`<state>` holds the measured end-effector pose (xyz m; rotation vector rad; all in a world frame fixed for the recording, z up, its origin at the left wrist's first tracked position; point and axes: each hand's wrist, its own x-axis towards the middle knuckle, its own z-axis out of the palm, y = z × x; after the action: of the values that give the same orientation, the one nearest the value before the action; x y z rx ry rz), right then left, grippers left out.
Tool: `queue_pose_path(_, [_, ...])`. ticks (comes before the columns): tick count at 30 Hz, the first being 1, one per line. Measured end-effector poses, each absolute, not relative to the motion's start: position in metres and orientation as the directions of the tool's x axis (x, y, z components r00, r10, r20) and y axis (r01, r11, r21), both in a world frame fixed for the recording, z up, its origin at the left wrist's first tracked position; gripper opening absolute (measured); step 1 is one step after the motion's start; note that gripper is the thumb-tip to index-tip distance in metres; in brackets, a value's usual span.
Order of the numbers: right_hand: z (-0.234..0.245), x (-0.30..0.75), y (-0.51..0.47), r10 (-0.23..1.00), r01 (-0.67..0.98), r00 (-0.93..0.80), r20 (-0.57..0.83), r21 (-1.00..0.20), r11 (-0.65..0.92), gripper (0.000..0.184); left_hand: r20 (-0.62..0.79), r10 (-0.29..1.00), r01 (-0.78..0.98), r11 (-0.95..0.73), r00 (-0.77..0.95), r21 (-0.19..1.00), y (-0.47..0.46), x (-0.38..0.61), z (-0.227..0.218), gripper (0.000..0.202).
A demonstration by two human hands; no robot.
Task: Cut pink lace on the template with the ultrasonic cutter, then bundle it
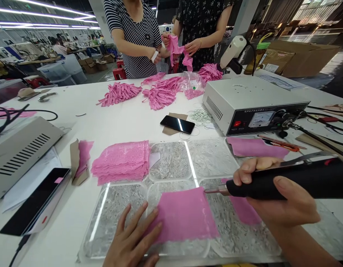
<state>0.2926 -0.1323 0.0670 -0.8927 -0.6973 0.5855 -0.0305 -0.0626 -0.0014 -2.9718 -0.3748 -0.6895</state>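
Observation:
A pink fabric piece lies flat on the marbled, clear-covered mat in front of me. My left hand rests on its left edge with the fingers spread. In my right hand is a black handheld ultrasonic cutter, held level, its metal tip at the fabric's upper right corner. Another pink piece lies partly hidden under the cutter and my right hand. To the upper left sits a stack of pink lace pieces, and one more pink piece lies at the mat's far right.
A grey power unit with a dial stands back right, its cable running to the cutter. Another grey unit and a tablet are at left. A phone lies mid-table. Two people handle pink fabric behind bundles of strips.

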Motion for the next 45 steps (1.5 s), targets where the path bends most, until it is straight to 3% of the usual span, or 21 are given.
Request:
queue_pose_path(5, [0.069,0.295,-0.147,0.749,-0.162,0.589,0.304,-0.863,0.478,0.016,0.432,0.269,0.257,-0.962,0.861,0.089,-0.076,-0.025,-0.003,0.034])
queue_pose_path(11, [0.066,0.293,-0.152,0.772,-0.175,0.552,0.314,-0.862,0.476,0.016,0.421,0.153,0.164,-0.986,0.894,0.01,-0.074,-0.019,0.001,0.036])
queue_pose_path(20, [0.064,0.293,-0.15,0.78,-0.173,0.531,0.331,-0.859,0.483,0.016,0.407,0.172,0.176,-0.984,0.897,0.028,-0.075,-0.017,0.002,0.039])
queue_pose_path(25, [0.065,0.294,-0.149,0.788,-0.175,0.525,0.321,-0.866,0.469,0.014,0.386,0.272,0.248,-0.962,0.881,0.113,-0.081,-0.015,0.007,0.036])
queue_pose_path(33, [0.069,0.296,-0.166,0.804,-0.171,0.525,0.278,-0.892,0.419,0.02,0.389,0.226,0.22,-0.974,0.893,0.06,-0.08,-0.015,0.011,0.039])
queue_pose_path(39, [0.063,0.295,-0.178,0.805,-0.155,0.525,0.275,-0.9,0.408,0.019,0.306,0.251,0.245,-0.968,0.918,0.06,-0.082,-0.01,0.023,0.037])
queue_pose_path(45, [0.063,0.291,-0.177,0.811,-0.143,0.515,0.279,-0.904,0.402,0.02,0.358,0.218,0.215,-0.975,0.908,0.05,-0.079,-0.015,0.014,0.043])
